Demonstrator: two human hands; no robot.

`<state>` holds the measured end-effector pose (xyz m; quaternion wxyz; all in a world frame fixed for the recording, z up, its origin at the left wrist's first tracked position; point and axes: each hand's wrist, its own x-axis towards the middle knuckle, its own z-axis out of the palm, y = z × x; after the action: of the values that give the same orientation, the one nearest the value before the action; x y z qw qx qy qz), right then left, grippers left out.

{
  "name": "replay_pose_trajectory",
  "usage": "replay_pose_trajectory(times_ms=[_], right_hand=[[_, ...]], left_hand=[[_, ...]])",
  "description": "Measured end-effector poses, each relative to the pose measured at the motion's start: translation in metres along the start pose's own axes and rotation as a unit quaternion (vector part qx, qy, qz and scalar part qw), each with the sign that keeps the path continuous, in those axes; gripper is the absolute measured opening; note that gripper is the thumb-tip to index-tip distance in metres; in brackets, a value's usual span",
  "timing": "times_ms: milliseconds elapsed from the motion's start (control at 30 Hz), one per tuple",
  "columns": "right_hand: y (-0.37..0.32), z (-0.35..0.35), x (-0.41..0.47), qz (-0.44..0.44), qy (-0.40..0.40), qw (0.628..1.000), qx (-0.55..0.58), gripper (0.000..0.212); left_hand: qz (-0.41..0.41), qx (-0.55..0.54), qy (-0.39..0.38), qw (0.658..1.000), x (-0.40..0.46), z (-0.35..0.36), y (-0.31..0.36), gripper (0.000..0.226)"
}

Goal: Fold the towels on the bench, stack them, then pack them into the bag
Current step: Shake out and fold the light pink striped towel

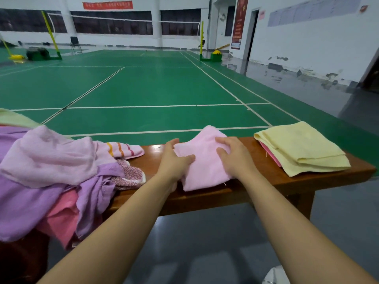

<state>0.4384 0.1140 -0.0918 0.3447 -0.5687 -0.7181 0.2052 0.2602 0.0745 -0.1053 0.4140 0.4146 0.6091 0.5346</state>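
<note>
The pink towel (202, 160) lies in the middle of the worktop (266, 177), and it reaches from the near edge to the far edge. It looks partly folded, so the step now seems to be making the fold neat. To do it well, press the towel flat, push the air and bumps out toward the sides, and line up the edges before folding it over again. The far corner sticks out past the far edge of the worktop, so it should be tucked back in.

The left hand (175, 160) is on the left side of the pink towel. Its fingers curl onto the cloth and seem to pinch the edge. The right hand (231, 154) lies on the right side of the towel with its fingers spread and bent a little, pressing down. It does not grab anything.

Near the right end of the worktop sits a stack of folded towels (301, 148), yellow on top with a pink one peeking out below. The pink towel should go on top of it when done. At the left end is a pile of unfolded towels (53, 171), purple and pink. I cannot see the bag.
</note>
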Motion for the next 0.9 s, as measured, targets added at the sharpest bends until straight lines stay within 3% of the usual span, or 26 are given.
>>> replay_pose_trajectory(times_ms=[233,467,567,633,700,900], right_hand=[[0.047,-0.091,0.028,0.021,0.076,0.994,-0.076,0.038],[0.114,-0.197,0.06,0.111,0.079,0.969,-0.208,0.053],[0.164,-0.2,0.072,0.184,0.009,0.942,-0.28,0.083],[0.194,-0.187,0.073,0.204,-0.011,0.938,-0.281,0.104],[0.203,-0.176,0.072,0.196,-0.003,0.944,-0.265,0.094],[0.188,-0.184,0.07,0.158,-0.02,0.927,-0.339,0.071]], left_hand=[[0.148,0.076,-0.053,0.985,0.019,0.104,0.034,0.031],[0.174,0.1,-0.167,0.965,0.02,0.231,0.068,0.054],[0.142,0.281,-0.209,0.926,0.027,0.266,0.056,0.053],[0.165,0.388,-0.236,0.876,0.03,0.273,0.041,0.057],[0.189,0.417,-0.271,0.847,0.032,0.271,0.031,0.059],[0.233,0.422,-0.216,0.849,0.04,0.261,0.029,0.066]])
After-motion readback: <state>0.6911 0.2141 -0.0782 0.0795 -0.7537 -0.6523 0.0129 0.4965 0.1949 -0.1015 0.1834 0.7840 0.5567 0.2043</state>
